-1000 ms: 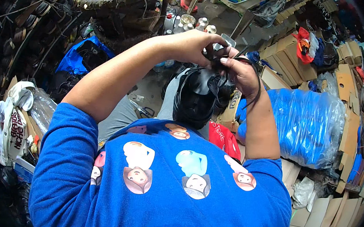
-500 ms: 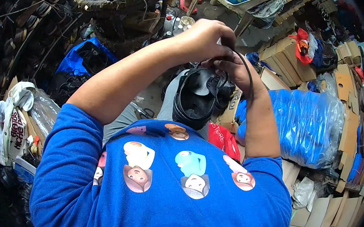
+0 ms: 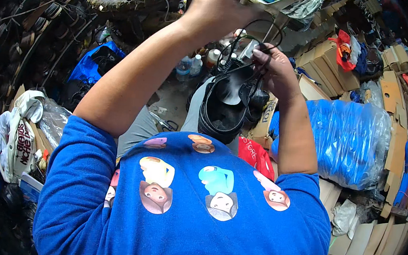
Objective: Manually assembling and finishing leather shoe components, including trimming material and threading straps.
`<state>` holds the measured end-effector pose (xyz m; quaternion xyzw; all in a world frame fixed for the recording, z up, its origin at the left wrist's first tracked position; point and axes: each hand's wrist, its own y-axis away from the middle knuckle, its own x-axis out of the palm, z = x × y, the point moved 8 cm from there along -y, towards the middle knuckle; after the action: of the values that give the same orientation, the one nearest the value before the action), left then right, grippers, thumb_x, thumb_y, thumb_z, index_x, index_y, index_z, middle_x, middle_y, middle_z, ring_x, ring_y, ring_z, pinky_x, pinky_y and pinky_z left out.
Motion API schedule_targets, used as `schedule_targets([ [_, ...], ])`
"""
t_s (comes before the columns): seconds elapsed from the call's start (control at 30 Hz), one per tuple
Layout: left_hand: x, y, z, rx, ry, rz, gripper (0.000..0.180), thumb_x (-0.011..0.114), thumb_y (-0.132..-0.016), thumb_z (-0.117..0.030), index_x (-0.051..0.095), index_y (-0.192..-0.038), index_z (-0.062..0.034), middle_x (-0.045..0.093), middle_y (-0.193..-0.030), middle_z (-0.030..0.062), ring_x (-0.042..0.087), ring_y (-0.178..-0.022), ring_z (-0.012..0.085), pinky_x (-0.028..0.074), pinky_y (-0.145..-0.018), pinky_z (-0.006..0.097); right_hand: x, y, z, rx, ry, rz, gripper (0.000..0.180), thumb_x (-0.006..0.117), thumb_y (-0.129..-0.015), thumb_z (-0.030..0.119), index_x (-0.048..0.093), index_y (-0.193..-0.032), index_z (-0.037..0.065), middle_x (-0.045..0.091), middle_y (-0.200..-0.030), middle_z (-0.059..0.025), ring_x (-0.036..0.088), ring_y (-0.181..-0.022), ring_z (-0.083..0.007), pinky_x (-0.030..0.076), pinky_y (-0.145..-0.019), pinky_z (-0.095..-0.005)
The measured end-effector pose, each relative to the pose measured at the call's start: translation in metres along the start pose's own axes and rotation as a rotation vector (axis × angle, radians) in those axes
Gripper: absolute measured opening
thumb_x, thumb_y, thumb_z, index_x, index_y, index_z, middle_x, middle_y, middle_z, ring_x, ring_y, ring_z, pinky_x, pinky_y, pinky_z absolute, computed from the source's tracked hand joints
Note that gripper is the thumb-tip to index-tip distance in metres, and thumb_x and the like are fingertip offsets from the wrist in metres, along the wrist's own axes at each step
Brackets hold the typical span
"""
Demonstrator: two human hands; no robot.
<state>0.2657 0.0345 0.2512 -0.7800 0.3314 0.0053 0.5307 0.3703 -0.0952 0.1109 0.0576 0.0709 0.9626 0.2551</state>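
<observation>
A black shoe rests on my lap, opening facing up, with a pale grey insole or tongue lining inside. Black shoelace loops loosely above it, between my two hands. My left hand is raised high beyond the shoe, its fingers closed on the lace and partly blurred. Lower and to the right, my right hand pinches the lace between thumb and fingers beside the shoe's front end. Where the lace threads into the shoe is hard to make out.
A cluttered round worktable stands ahead left; plastic bottles are on the floor. Scissors lie by my left leg. To the right are a plastic-wrapped blue bundle, cardboard boxes and a red bag. A chair stands ahead.
My left hand has moved up and away from the right hand, drawing out the lace. My right hand has shifted slightly right and down, and the lace loop has spread wider.
</observation>
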Motion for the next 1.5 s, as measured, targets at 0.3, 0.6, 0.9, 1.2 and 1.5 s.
schedule_targets([
  [0.3, 0.123, 0.145, 0.053, -0.561, 0.288, 0.823, 0.044, 0.073, -0.075, -0.034, 0.06, -0.098, 0.001, 0.061, -0.09, 0.011, 0.058, -0.087, 0.019, 0.044, -0.074, 0.027, -0.015, 0.001, 0.044, -0.245, -0.514, 0.133, 0.033, 0.056, -0.082, 0.003, 0.052, -0.114, 0.002, 0.061, -0.1, -0.0107, 0.055, -0.077, -0.0147, 0.046, -0.073, -0.0294],
  [0.6, 0.085, 0.146, 0.106, -1.129, 1.265, 0.244, 0.016, 0.054, -0.089, -0.017, 0.055, -0.096, -0.0021, 0.063, -0.09, 0.0111, 0.063, -0.083, 0.021, 0.05, -0.078, 0.036, -0.201, 0.085, -0.081, 0.312, 0.412, -0.765, 0.054, 0.055, -0.083, 0.058, 0.058, -0.111, 0.012, 0.059, -0.102, -0.0038, 0.055, -0.089, -0.0174, 0.042, -0.078, -0.0363],
  [0.9, 0.068, 0.108, 0.094, -1.037, 1.435, 0.211, 0.013, 0.05, -0.093, -0.017, 0.056, -0.093, -0.0057, 0.062, -0.086, 0.0077, 0.064, -0.086, 0.0239, 0.051, -0.079, 0.039, -0.079, 0.109, -0.23, 0.773, 0.3, -0.297, 0.087, 0.031, -0.08, 0.077, 0.062, -0.108, 0.001, 0.064, -0.098, -0.0163, 0.06, -0.08, -0.0255, 0.043, -0.082, -0.0393],
  [1.2, 0.053, 0.058, 0.062, -0.846, 1.424, 0.389, 0.018, 0.055, -0.089, -0.012, 0.058, -0.104, -0.0012, 0.065, -0.095, 0.0111, 0.064, -0.091, 0.0222, 0.05, -0.082, 0.037, -0.057, 0.043, -0.199, 0.592, -0.383, -0.47, 0.041, 0.051, -0.087, 0.052, 0.062, -0.086, 0.013, 0.064, -0.072, -0.0016, 0.059, -0.057, -0.0155, 0.049, -0.055, -0.0285],
  [1.5, 0.044, 0.007, 0.006, -0.319, 0.238, 0.604, 0.026, 0.053, -0.092, -0.023, 0.061, -0.099, 0.0014, 0.061, -0.098, 0.0136, 0.058, -0.091, 0.0269, 0.046, -0.08, 0.036, -0.074, 0.013, -0.097, -0.008, -0.151, -0.549, 0.027, 0.049, -0.089, 0.014, 0.055, -0.114, 0.006, 0.063, -0.086, -0.0032, 0.056, -0.075, -0.0129, 0.042, -0.068, -0.0278],
])
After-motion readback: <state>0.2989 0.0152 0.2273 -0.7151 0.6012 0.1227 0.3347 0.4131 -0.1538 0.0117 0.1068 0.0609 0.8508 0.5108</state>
